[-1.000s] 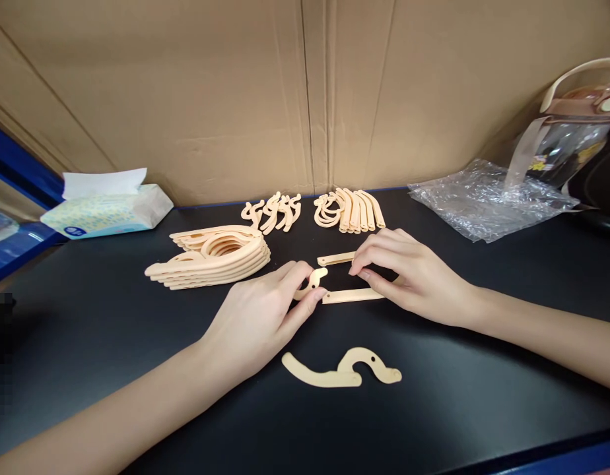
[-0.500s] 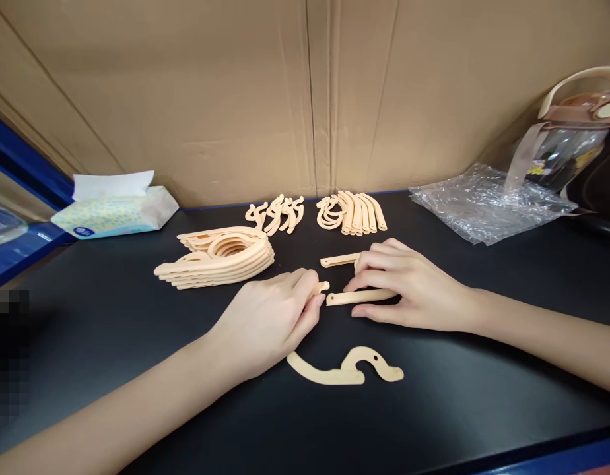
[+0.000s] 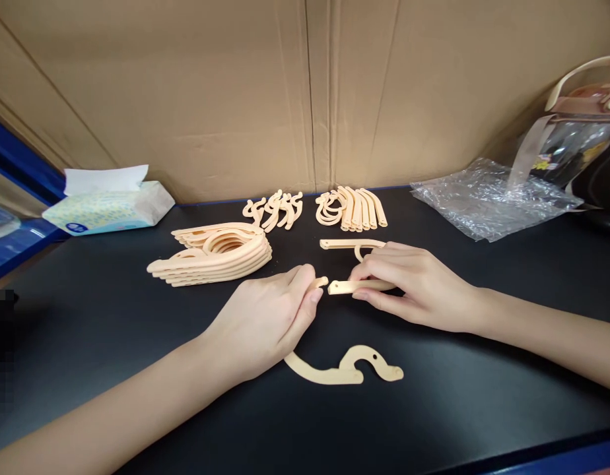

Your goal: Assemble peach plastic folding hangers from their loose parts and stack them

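My left hand is closed around a beige plastic hanger piece; only its rounded tip shows past the fingers. Facing it across a small gap is the holed end of a beige hanger arm, pinched by my right hand between thumb and fingers. Just beyond my right hand, another beige hanger arm with a curved part lies on the table. Closer to me rests an S-shaped hook piece, its left end hidden behind my left hand.
Stacked beige hanger pieces lie left of centre. Behind are small hooks and a row of curved arms. A tissue pack sits at the left; clear plastic film and a water bottle stand right, before a cardboard wall.
My right hand has closed its fingers on the hanger arm and raised it slightly, its end turning toward the left hand's piece. The left hand has barely moved.
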The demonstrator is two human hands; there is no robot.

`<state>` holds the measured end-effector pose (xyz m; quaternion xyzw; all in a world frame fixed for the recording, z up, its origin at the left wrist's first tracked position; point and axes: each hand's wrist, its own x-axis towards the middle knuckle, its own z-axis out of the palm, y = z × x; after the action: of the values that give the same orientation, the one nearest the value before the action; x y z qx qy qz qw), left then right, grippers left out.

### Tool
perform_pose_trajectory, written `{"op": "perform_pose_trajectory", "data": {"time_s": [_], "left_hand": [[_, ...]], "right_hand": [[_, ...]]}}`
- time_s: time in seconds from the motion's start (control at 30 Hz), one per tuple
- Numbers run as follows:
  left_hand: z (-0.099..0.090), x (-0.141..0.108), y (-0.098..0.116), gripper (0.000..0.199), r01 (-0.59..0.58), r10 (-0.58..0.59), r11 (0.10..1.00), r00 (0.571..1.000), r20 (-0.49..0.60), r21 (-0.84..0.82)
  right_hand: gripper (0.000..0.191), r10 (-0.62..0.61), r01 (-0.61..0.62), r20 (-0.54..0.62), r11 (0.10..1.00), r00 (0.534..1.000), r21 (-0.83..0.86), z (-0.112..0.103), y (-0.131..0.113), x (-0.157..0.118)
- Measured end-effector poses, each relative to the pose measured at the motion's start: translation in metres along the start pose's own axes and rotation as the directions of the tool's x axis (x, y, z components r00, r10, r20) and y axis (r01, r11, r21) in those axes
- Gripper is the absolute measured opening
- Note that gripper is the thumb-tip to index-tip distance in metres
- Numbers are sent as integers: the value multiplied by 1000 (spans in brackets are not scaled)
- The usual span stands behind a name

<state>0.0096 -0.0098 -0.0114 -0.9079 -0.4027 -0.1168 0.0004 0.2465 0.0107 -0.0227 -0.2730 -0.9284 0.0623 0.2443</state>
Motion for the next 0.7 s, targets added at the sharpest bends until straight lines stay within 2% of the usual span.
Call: {"op": "perform_pose_trajectory", "data": {"time_s": [0.33, 0.5, 0.7], "left_hand": [[3, -1, 0, 29, -40, 41, 999, 999, -16, 36], [5, -1, -3, 29, -45, 45, 998, 999, 4, 49], [5, -2, -3, 27, -106, 105, 993, 994, 17, 51]], "right_hand": [[16, 7, -7, 3, 1000, 1000, 0, 0, 0, -1], [15, -24, 24, 5, 1000, 1000, 6, -1, -2, -1], [17, -83, 83, 17, 997, 996, -9, -2, -4, -4]]}}
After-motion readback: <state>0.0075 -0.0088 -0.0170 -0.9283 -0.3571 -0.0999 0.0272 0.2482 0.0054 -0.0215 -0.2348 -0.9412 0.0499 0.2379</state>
